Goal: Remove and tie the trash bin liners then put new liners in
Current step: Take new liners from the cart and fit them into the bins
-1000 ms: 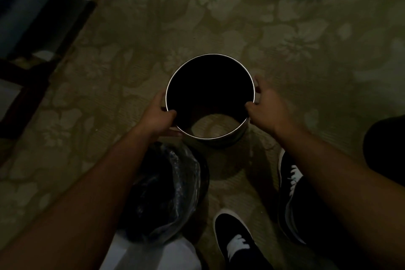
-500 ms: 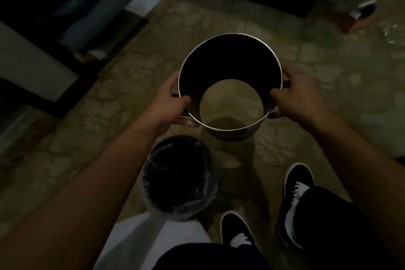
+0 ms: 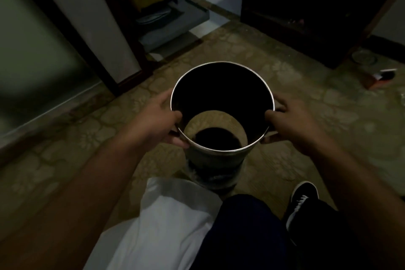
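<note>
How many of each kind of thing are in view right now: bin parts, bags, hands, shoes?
metal bin shell, open at both ends: 1
inner bin, below the shell: 1
white bag or cloth: 1
hands gripping the shell's rim: 2, left hand and right hand
black sneaker: 1
Total: 6

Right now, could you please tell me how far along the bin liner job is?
Already done: the inner bin looks plastic-lined, though whether freshly, I cannot tell. In hand: the left hand and right hand each have a grip on the metal shell at its rim, above that bin. Left, probably: lowering the shell over it.
</note>
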Demonstrator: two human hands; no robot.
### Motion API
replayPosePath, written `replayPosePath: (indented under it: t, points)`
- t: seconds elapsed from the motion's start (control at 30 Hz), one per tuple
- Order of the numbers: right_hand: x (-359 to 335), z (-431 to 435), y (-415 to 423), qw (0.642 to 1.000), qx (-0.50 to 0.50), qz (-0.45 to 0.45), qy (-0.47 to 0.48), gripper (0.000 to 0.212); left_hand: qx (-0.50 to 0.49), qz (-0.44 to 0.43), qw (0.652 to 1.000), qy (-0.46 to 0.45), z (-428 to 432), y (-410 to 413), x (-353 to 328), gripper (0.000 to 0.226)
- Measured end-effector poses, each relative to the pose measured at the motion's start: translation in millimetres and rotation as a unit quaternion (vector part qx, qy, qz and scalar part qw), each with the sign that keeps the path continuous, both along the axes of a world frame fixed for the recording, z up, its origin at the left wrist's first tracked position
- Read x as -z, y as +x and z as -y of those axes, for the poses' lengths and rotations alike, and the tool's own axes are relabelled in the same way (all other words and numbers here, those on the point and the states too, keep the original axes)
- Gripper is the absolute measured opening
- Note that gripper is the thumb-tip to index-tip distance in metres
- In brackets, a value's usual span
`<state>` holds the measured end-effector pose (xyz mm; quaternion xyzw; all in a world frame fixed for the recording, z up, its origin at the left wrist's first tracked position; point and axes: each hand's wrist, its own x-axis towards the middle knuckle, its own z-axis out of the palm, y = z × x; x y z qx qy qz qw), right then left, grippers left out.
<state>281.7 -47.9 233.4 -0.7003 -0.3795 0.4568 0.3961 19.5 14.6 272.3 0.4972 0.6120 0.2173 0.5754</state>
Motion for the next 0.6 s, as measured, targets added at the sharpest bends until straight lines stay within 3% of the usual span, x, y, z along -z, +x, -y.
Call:
replayPosePath:
  t: [0.6]
  points:
    - [48.3, 8.4, -33.5, 0.998, -0.027, 0.039, -0.029, 0.067, -0.051, 0.052, 0.996, -0.045, 24.0, -35.3, 79.8, 0.079]
